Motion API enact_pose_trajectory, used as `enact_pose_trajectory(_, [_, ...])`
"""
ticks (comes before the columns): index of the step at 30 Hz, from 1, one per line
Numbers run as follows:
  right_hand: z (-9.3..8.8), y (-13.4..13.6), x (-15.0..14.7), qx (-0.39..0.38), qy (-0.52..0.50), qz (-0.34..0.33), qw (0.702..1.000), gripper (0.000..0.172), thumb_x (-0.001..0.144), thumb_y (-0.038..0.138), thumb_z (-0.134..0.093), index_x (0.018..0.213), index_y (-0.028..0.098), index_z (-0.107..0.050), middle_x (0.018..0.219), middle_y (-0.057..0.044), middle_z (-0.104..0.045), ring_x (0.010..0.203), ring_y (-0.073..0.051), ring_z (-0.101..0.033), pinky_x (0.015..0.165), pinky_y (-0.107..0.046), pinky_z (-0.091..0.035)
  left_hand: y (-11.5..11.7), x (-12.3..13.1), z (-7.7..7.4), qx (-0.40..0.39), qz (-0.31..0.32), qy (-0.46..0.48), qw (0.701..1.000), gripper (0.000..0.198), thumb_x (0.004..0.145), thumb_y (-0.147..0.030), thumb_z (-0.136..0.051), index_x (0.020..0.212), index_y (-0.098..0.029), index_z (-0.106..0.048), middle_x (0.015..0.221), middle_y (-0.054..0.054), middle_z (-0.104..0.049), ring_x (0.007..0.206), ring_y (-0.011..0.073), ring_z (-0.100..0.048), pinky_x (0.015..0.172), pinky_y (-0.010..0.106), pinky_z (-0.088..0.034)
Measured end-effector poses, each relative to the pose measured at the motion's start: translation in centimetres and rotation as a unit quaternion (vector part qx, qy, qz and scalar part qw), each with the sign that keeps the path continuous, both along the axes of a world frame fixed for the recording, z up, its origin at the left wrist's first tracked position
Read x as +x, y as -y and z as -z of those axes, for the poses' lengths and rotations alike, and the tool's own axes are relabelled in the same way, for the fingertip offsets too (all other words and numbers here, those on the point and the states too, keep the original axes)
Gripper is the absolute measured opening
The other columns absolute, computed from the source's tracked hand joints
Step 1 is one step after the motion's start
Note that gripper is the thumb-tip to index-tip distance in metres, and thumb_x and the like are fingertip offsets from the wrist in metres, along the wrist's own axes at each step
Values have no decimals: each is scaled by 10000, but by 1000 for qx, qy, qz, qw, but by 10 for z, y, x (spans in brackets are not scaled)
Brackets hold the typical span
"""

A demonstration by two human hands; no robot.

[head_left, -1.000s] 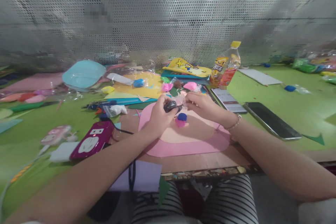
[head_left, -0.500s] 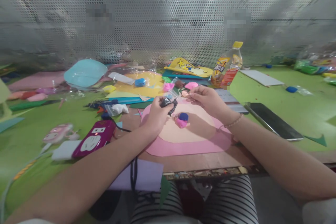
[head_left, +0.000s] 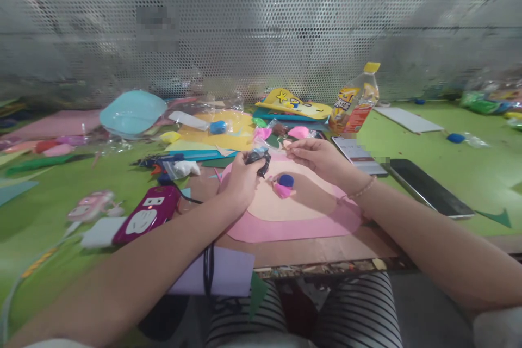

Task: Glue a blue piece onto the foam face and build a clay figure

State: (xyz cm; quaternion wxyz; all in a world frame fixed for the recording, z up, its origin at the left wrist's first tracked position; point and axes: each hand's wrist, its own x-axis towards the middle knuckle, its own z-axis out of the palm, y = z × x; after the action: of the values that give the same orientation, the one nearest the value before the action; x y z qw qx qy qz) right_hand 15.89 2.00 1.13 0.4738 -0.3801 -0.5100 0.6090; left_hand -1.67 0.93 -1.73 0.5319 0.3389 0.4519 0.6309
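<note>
My left hand (head_left: 243, 180) is closed around a black lump of modelling clay (head_left: 264, 163) in a clear plastic wrapper. To its right, my right hand (head_left: 320, 159) is closed in a pinch, with a small pale peach piece (head_left: 287, 144) at the fingertips. Whether that piece is gripped or only touched is hard to tell. Both hands are over a peach paper shape (head_left: 302, 206) lying on a larger pink paper shape (head_left: 244, 231). A blue clay ball (head_left: 286, 180) and a pink clay lump (head_left: 283, 191) sit together on the peach paper, below the hands.
A purple power adapter (head_left: 153, 209) with cables lies left. A glue gun (head_left: 163, 160) rests behind it. Phones (head_left: 428, 187) lie right, near a cut plastic bottle (head_left: 354, 102). Clay packets, coloured papers and a blue plate (head_left: 134, 113) lie farther back.
My left hand has turned slightly, showing the black lump at a different angle. The right fingertips have shifted a little left. The clay on the paper stays where it was.
</note>
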Motion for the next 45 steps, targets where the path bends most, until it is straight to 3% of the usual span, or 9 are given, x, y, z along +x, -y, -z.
enact_pose_trajectory(4, [0, 0, -2, 57, 58, 9, 997, 218, 677, 331, -732, 670, 147, -616, 637, 19, -599, 590, -49, -550, 593, -181, -463, 0, 1, -2, -3, 18, 40, 999, 302, 563, -80, -646, 774, -177, -453, 652, -36, -543, 535, 83, -537, 505, 206, -402])
enact_pose_trajectory(8, [4, 0, -6, 156, 187, 13, 970, 254, 709, 358, -683, 622, 161, -549, 567, 40, -535, 524, -63, -495, 522, -211, -421, 2, 0, -4, 3, 7, 39, 999, 309, 568, -110, -648, 776, -181, -431, 660, -40, -527, 532, 83, -527, 484, 203, -365])
enact_pose_trajectory(14, [11, 6, -21, 241, 306, -24, 921, 67, 738, 246, -616, 729, 183, -636, 737, -16, -662, 662, -122, -606, 593, -251, -487, 2, 0, -2, 8, -6, 35, 999, 312, 576, -111, -630, 781, -194, -410, 651, -56, -501, 545, 75, -510, 536, 216, -390])
enact_pose_trajectory(20, [23, 1, -27, 360, 371, -22, 856, 172, 788, 144, -537, 839, 219, -683, 850, -24, -704, 779, -153, -642, 712, -295, -503, 1, 1, -2, 5, -28, 10, 1000, 323, 581, -133, -643, 802, -196, -416, 680, -49, -514, 573, 77, -505, 532, 205, -385])
enact_pose_trajectory(29, [18, 3, -30, 366, 438, -13, 821, 153, 784, 104, -560, 747, 193, -678, 774, -28, -698, 710, -147, -622, 671, -276, -481, -1, 1, 2, 29, -32, -14, 999, 318, 606, -144, -637, 805, -203, -396, 684, -57, -480, 582, 74, -492, 554, 211, -390])
enact_pose_trajectory(36, [25, -2, -27, 463, 421, -58, 778, 179, 860, 174, -500, 827, 174, -676, 840, -77, -672, 791, -172, -610, 730, -324, -498, 2, 2, -2, 30, -36, -11, 999, 296, 624, -134, -627, 800, -199, -398, 696, -50, -464, 591, 69, -486, 548, 209, -386])
enact_pose_trajectory(45, [28, -1, -26, 469, 431, -70, 768, 166, 839, 147, -526, 848, 150, -692, 839, -93, -661, 781, -171, -624, 708, -305, -509, 7, 2, -7, 32, -42, -23, 998, 283, 626, -125, -621, 783, -200, -397, 696, -45, -460, 579, 69, -487, 528, 206, -381])
